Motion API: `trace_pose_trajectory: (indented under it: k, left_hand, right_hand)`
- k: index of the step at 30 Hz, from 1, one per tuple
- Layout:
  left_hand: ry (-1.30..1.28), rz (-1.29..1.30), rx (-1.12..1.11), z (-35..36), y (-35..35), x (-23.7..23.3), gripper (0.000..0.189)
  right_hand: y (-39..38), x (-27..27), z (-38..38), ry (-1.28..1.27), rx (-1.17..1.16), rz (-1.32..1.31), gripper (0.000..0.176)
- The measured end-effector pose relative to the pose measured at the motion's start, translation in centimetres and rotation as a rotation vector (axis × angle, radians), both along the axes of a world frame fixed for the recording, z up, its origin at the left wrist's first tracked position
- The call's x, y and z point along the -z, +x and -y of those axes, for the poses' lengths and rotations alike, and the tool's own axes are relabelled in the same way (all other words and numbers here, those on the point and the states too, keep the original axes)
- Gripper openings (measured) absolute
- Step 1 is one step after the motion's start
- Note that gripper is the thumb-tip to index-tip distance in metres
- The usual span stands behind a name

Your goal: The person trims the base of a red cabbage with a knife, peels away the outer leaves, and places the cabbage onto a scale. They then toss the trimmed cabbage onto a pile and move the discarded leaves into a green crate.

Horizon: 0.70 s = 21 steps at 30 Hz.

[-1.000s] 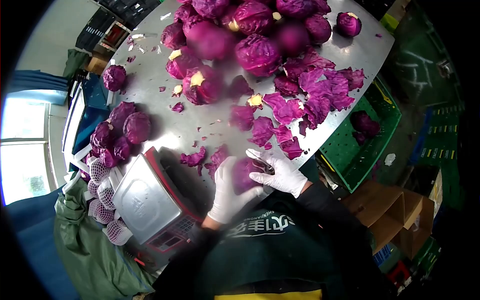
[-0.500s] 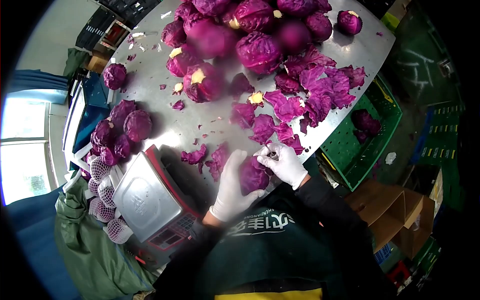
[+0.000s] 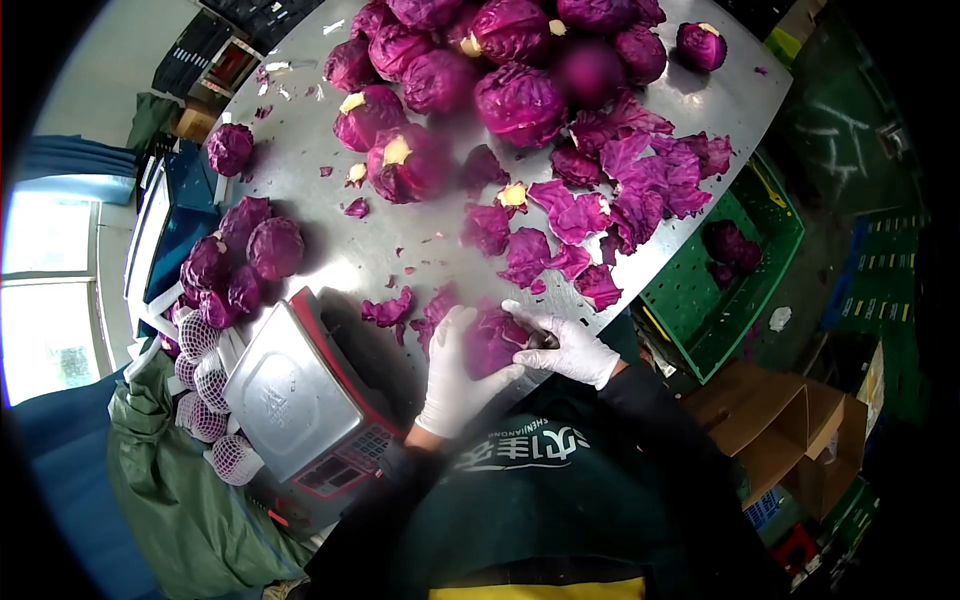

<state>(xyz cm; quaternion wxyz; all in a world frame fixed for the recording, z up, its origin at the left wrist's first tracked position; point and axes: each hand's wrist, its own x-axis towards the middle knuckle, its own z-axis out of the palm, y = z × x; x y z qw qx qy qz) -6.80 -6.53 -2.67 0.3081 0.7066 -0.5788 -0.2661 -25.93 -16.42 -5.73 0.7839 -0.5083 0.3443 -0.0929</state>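
Observation:
My left hand (image 3: pixel 452 380), in a white glove, wraps round the left side of a red cabbage (image 3: pixel 495 340) at the table's near edge. On the cabbage's right side is my gloved right hand (image 3: pixel 570 352), with a small dark metal tool (image 3: pixel 541 339) between thumb and fingers. I cannot tell what kind of tool it is. Loose purple leaves (image 3: pixel 527 256) lie just beyond my hands, and a torn leaf (image 3: pixel 598 287) is close to my right fingers. Another leaf piece (image 3: pixel 387 308) rests left of the cabbage.
Many red cabbages (image 3: pixel 518 105) are heaped at the far side of the metal table (image 3: pixel 370 240). A smaller group (image 3: pixel 275 250) sits at left, beside a weighing scale (image 3: pixel 295 395) and white foam nets (image 3: pixel 212 385). A green crate (image 3: pixel 700 320) and cardboard box (image 3: pixel 770 420) stand right.
The cabbage has turned in my hands and shifted slightly away from me. My right fingers have opened out along its side, and a loose leaf now lies near my right hand.

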Motion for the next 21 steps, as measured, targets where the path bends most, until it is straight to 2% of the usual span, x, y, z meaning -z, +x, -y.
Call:
trace_pose_trajectory:
  k: [3, 4, 7, 8, 11, 12, 13, 15, 16, 17, 18, 19, 21]
  left_hand:
    - [-0.006, -0.162, 0.009, -0.4, 1.3, 1.0, 0.089]
    - [0.038, -0.142, 0.019, -0.4, 1.5, 0.2, 0.083]
    - [0.142, -0.613, -0.132, -0.3, 1.2, -0.5, 0.081]
    - [0.194, -0.808, -0.19, -0.4, 0.9, -0.9, 0.08]
    - [0.196, -1.056, -0.178, 0.1, 0.7, -3.1, 0.074]
    - [0.196, -1.158, -0.163, 0.1, 0.9, -4.2, 0.073]
    - [0.151, -1.431, -0.175, 0.0, 0.9, -4.7, 0.074]
    - [0.057, -1.471, -0.104, -0.4, 1.3, -5.3, 0.076]
    - [0.038, -1.347, -0.004, -0.1, 1.9, -5.1, 0.081]
    - [0.044, -1.223, 0.006, 0.1, 2.2, -5.2, 0.083]
    - [0.061, -1.101, 0.016, 0.2, 2.2, -6.0, 0.085]
    - [0.08, -0.981, 0.034, 0.4, 2.2, -6.4, 0.087]
    - [0.028, -0.675, 0.105, 0.7, 2.2, -5.9, 0.088]
  right_hand:
    - [0.4, 2.0, -0.7, -0.112, 0.012, 0.058, 0.073]
    - [0.5, 1.1, -0.7, -0.238, 0.029, 0.028, 0.068]
    - [0.5, -1.0, -1.0, -0.661, 0.01, -0.14, 0.059]
    - [0.8, -1.0, -1.2, -0.849, 0.091, -0.122, 0.048]
    - [1.1, -1.8, -0.9, -0.71, 0.25, -0.131, 0.034]
    - [0.9, -1.0, -0.2, -0.549, 0.345, -0.213, 0.024]
    - [1.3, 0.5, 0.8, -0.192, 0.59, -0.006, 0.025]
    - [-1.3, 1.8, 3.8, 0.018, 0.679, -0.106, 0.038]
    - [-0.9, 0.4, 5.0, -0.518, 0.606, -0.215, 0.047]
    - [-1.1, -1.4, 5.6, -1.046, 0.502, -0.314, 0.056]
    - [-0.4, -4.4, 5.3, -1.053, 0.414, -0.345, 0.066]
    - [0.5, -5.2, 4.9, -0.89, 0.42, -0.173, 0.067]
    - [1.8, -8.7, 4.2, -0.64, 0.039, 0.029, 0.065]
